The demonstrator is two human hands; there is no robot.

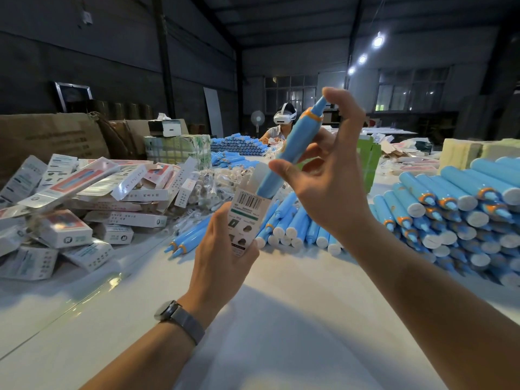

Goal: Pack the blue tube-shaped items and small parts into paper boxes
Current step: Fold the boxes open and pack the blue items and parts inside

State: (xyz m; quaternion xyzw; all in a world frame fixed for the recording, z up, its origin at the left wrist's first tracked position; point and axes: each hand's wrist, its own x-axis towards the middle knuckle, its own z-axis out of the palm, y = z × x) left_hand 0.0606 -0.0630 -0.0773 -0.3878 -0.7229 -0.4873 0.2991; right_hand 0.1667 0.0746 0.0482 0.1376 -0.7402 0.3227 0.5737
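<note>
White table [281, 319] lay below; left hand [222, 243] gripped the box [244, 218] upright so right hand [323, 175], pinching the tube [289, 153], could slide it in.

2 hands [222, 243], 1 held tube [289, 153], 1 open box [244, 218], tube/box piles uncountable.

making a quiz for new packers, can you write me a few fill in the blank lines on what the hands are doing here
1. The left hand grips an open paper ____.
2. The right hand slides a ____ tube into the box.
3. The tube enters with its pointed tip facing ____.
4. A watch sits on the ____ wrist.

Missing words: box; blue; up; left
</note>
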